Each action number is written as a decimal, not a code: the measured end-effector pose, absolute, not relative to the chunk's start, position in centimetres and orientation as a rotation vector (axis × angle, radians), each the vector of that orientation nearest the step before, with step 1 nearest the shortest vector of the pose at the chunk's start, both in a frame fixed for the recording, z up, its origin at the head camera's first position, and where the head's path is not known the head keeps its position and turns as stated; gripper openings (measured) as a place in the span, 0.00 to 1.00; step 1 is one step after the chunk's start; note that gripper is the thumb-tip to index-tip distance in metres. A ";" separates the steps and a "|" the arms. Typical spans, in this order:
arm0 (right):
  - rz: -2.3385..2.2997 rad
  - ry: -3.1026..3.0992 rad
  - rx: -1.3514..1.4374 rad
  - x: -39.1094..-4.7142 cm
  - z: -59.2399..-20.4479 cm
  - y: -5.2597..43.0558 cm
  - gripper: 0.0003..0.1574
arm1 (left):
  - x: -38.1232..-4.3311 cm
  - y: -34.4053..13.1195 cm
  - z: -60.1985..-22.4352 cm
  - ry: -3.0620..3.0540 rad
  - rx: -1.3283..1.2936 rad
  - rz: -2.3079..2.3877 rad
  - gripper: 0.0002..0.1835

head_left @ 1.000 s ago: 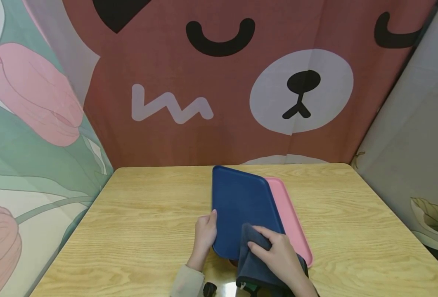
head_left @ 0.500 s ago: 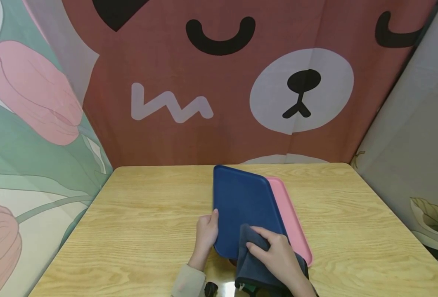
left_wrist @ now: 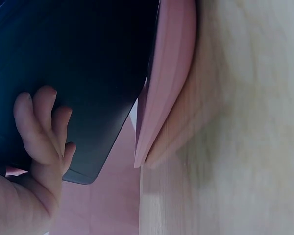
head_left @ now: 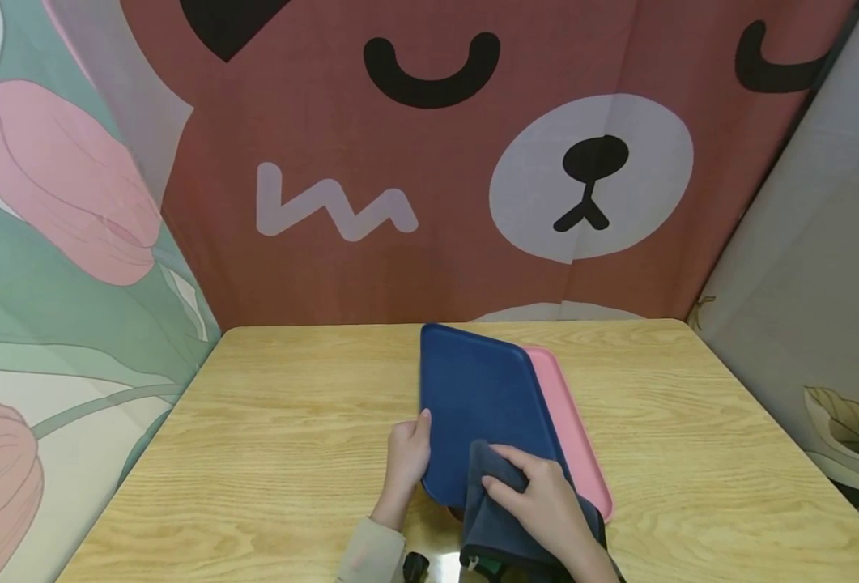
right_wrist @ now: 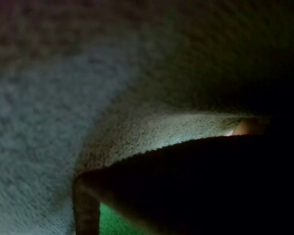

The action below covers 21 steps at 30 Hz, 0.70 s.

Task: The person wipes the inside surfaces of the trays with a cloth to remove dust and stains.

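In the head view a blue tray (head_left: 480, 389) is held tilted over a pink tray (head_left: 571, 433), which lies on the table. My left hand (head_left: 409, 455) grips the blue tray's left edge, thumb at its upper face. The left wrist view shows the fingers (left_wrist: 44, 132) spread along the dark underside. A grey-blue cloth (head_left: 491, 522) with a dark hem covers the tray's near right corner. Between thumb and fingers my right hand (head_left: 556, 502) pinches this cloth. Folds of the cloth (right_wrist: 34, 132) fill most of the dim right wrist view.
The wooden table (head_left: 291, 437) stretches out on both sides of the trays. Behind it hangs a bear-print curtain (head_left: 327, 283), with patterned fabric on either side. A small black object (head_left: 415, 566) shows by the left sleeve (head_left: 372, 552).
The left hand and blue tray have shifted very slightly to the right. The right hand keeps its pinch on the cloth, almost still.
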State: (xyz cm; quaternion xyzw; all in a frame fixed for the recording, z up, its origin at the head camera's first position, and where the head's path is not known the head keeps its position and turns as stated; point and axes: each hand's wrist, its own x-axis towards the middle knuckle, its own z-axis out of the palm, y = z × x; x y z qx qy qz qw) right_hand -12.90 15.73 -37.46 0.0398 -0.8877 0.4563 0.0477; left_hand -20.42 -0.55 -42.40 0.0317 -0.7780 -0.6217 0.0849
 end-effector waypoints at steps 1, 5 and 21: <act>1.394 -2.707 0.121 -12.9 -37.5 15.7 0.19 | -20.4 -0.5 -42.4 -2.320 0.092 -1.856 0.28; 1.400 -2.703 0.119 -13.0 -37.4 15.7 0.19 | -20.5 -0.4 -42.3 -2.323 0.075 -1.850 0.27; 1.392 -2.743 0.120 -13.1 -37.7 15.6 0.21 | -20.5 -0.2 -42.5 -2.371 0.023 -1.796 0.27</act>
